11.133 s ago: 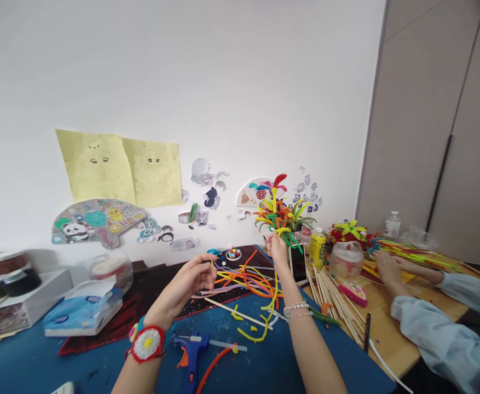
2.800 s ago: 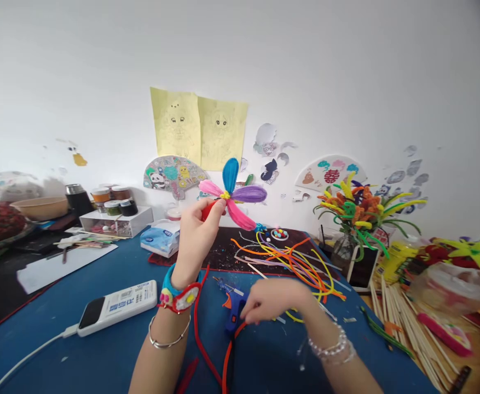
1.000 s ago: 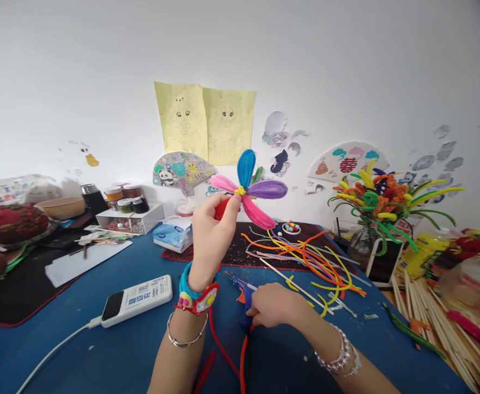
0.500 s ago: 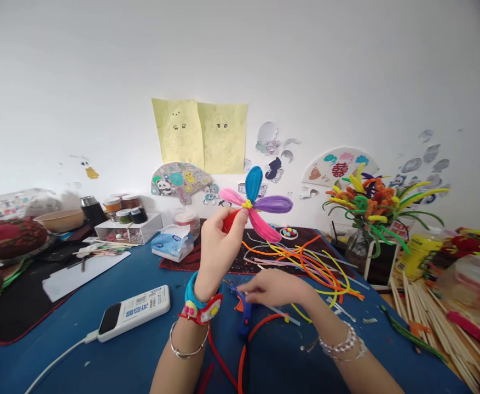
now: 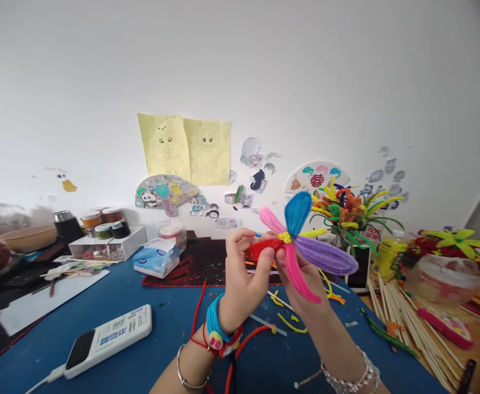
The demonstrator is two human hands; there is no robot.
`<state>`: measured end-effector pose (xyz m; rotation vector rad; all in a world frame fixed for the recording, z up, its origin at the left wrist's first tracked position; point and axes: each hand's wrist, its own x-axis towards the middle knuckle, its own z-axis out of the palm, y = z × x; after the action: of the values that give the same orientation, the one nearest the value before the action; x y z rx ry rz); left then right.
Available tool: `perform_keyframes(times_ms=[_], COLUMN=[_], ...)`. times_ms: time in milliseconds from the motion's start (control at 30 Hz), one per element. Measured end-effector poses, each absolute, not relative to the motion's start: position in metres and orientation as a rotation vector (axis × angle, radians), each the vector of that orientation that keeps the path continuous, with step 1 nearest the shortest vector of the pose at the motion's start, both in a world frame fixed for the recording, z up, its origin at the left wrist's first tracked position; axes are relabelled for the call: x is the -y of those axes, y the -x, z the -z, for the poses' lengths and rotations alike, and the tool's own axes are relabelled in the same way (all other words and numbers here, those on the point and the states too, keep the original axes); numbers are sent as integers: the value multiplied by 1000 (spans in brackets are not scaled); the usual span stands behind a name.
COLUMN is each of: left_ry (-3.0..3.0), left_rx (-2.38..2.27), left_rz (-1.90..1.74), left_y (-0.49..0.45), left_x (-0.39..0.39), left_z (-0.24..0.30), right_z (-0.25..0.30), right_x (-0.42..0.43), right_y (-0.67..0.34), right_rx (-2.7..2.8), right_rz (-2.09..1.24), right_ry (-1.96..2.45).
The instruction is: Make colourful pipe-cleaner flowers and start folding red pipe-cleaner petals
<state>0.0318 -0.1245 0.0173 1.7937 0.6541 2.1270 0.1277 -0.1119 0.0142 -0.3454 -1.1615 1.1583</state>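
A pipe-cleaner flower (image 5: 328,256) with blue, purple, pink and red petals and a yellow centre is held up above the table. My left hand (image 5: 246,273) is closed, its thumb pressed on the red petal. My right hand (image 5: 305,273) is behind the flower, fingers closed near its centre and partly covered by the darker pink petal. A small blue bit (image 5: 258,235) shows by the left fingertips; I cannot make out what it is. Below the wrists lie a red-orange pipe cleaner (image 5: 246,342) and a translucent glue stick (image 5: 268,325).
A white power bank (image 5: 112,339) with a cable lies left, near a tissue pack (image 5: 156,258). Paint jars stand on a white box (image 5: 108,246). At right are a vase of pipe-cleaner flowers (image 5: 348,205), a yellow bottle (image 5: 389,254) and wooden sticks (image 5: 408,323).
My right hand has left the blue glue gun on the table and come up to the flower. The flower has moved right and lower in view. The glue gun no longer shows.
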Motion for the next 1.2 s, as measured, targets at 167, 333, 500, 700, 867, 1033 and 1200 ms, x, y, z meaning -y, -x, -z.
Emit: perform_keyframes(times_ms=[167,333,500,700,867,1033,1200], left_ry=[-1986,-1812,-1752,-1689,-1674,-1844,-2048], left_rx=[-633,-515,-478,-565,-623,-637,-545], left_rz=[-2138,-1806,-1608,-1626,-1653,-1582,-1590], left_y=[-31,-28,-25,-25,-26,-26,-24], left_x=[125,134,135,133,131,126,123], left_z=[-20,-30,-36,-38,-38,-35,-34], right_z=[-27,-36,-39,-41,-38,-38,-36], right_x=[111,113,113,114,118,119,117], right_y=[-147,-164,-168,-167,-167,-162,-162], right_rx=[1107,1150,1110,1150,1252,1113,1100], right_rz=[-1112,-1267,-1353,-1317,-1207,-1095,-1218], right_ry=[297,314,327,340,382,460,449])
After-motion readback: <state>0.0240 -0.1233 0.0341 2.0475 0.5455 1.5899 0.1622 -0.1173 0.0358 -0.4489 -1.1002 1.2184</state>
